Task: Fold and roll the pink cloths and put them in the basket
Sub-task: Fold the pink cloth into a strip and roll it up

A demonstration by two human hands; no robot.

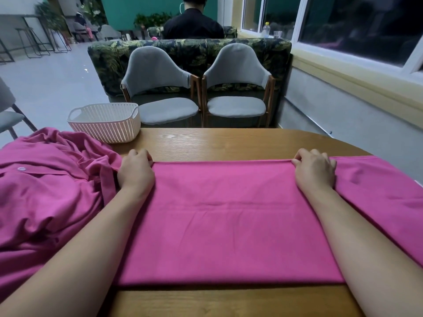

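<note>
Table (229, 140) of wood bears pink cloth (224, 220); grey chairs (160, 72) and window (357, 26) beyond

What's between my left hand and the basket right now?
Head view: only bare table between left hand and basket; the crumpled pile sits just left of that gap.

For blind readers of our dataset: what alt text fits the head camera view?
The left hand and right hand pinch the far edge of a pink cloth spread flat on a wooden table. A crumpled pink pile and a white basket sit to the left.
</note>
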